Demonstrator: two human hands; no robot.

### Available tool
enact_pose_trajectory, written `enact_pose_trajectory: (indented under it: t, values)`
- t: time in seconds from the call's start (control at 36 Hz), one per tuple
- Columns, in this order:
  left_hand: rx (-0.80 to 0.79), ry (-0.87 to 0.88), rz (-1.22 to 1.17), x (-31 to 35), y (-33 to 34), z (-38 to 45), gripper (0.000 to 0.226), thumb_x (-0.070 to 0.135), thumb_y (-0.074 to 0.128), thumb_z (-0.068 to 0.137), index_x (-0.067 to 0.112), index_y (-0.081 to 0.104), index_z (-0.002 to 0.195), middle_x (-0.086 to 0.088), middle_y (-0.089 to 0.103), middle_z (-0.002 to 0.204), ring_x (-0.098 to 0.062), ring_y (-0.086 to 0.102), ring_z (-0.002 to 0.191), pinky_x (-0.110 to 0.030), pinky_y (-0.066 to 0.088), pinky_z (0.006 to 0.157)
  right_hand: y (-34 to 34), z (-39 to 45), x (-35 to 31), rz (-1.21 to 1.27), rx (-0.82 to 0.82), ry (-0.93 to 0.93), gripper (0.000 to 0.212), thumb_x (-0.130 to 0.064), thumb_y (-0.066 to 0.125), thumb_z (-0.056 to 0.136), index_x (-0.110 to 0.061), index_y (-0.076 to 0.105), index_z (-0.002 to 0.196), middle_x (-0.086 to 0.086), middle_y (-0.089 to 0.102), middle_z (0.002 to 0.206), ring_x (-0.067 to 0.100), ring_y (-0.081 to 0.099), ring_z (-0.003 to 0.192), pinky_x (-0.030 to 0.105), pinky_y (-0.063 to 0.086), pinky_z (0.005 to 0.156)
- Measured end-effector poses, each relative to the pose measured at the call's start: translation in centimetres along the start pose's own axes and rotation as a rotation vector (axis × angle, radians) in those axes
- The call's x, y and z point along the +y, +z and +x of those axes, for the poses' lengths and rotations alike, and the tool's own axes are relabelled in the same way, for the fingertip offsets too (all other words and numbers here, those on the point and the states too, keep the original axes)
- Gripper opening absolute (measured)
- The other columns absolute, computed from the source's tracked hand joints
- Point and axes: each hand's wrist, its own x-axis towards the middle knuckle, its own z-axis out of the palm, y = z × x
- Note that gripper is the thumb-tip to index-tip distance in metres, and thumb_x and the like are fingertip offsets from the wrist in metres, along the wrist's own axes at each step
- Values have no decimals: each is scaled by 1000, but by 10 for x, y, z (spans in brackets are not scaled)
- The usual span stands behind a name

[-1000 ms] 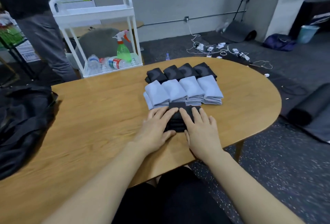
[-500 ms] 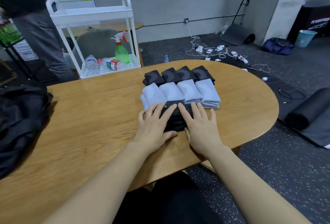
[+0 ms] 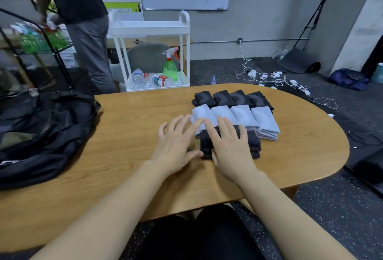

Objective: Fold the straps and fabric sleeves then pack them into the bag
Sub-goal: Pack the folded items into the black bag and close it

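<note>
A stack of folded black straps (image 3: 253, 142) lies near the middle of the wooden table (image 3: 128, 135). My right hand (image 3: 230, 148) rests flat on top of it with straight fingers. My left hand (image 3: 176, 145) hovers just left of the stack, fingers spread, thumb near the stack's front corner. Behind the stack lies a row of folded light blue sleeves (image 3: 244, 115), and behind those a row of folded black sleeves (image 3: 232, 98). The black bag (image 3: 41, 133) sits open and crumpled at the table's left end.
A white cart (image 3: 149, 29) with bottles and a green spray bottle (image 3: 171, 67) stands beyond the table. A person (image 3: 83, 21) stands at the back left by a black rack. Cables and chargers (image 3: 273, 77) lie on the floor to the right.
My left hand has lifted off the black stack and shifted left, fingers spread. The right hand stays on the stack. The camera has tilted up and turned left, showing more of the bag.
</note>
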Motion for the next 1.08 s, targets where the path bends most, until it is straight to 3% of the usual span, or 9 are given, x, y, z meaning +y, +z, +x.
enact_pose_trajectory:
  t: [0.19,0.25,0.31,0.39,0.64,0.83,0.94,1.0,1.08]
  values:
    - [42,-156,72,-76,-38,-46,88,65,54,86,41,1,153,7,7,163,-14,6,148,-40,4,117,-4,32,-75,73,-48,-166,89,-17,85,54,-10,53,137,22,58,131,36,57,121,60,46,90]
    - [56,-205,108,-100,-50,-62,89,64,50,89,30,2,155,8,7,163,-13,5,149,-38,3,118,-8,42,-101,91,-88,-245,84,-17,78,70,-9,42,145,22,45,145,36,45,134,58,37,103]
    - [69,-254,130,-125,-61,-79,90,65,47,89,22,4,156,7,9,163,-12,4,149,-36,1,119,-12,52,-127,81,-157,-357,76,-21,57,91,-10,16,154,16,18,160,30,17,148,48,16,118]
    - [80,-315,166,-160,-77,-103,92,65,47,90,16,7,156,3,12,163,-13,5,150,-32,-1,119,-13,68,-165,95,-190,-448,71,-23,41,98,-12,1,155,10,0,163,24,0,150,38,1,120]
    - [33,-524,237,-262,-110,-151,81,59,42,95,13,14,156,-2,17,162,-17,12,149,-32,3,120,-8,108,-264,133,-212,-644,68,-19,40,98,-14,6,156,12,3,163,25,2,150,37,-1,120]
    - [8,-600,253,-306,-111,-160,52,46,38,101,23,38,148,1,25,160,-16,17,148,-39,2,119,4,129,-330,164,-232,-750,64,-20,40,101,-11,9,155,11,7,162,25,5,150,38,2,121]
    - [-39,-678,212,-324,-108,-154,37,40,35,103,30,54,133,-7,30,155,-23,29,143,-45,17,116,15,139,-359,185,-286,-774,59,-24,33,103,-8,9,155,11,8,162,24,5,149,39,1,120]
    - [-125,-728,190,-328,-108,-152,34,36,34,103,23,60,119,-6,46,128,-28,50,121,-42,39,100,26,142,-369,181,-381,-756,58,-30,27,105,-9,6,155,10,7,163,23,3,150,39,-1,120]
    - [-173,-765,121,-325,-100,-153,30,30,33,103,15,59,108,-3,50,109,-26,56,103,-36,46,83,41,137,-372,146,-526,-731,57,-36,22,105,-10,11,155,10,11,162,22,5,149,41,-3,121]
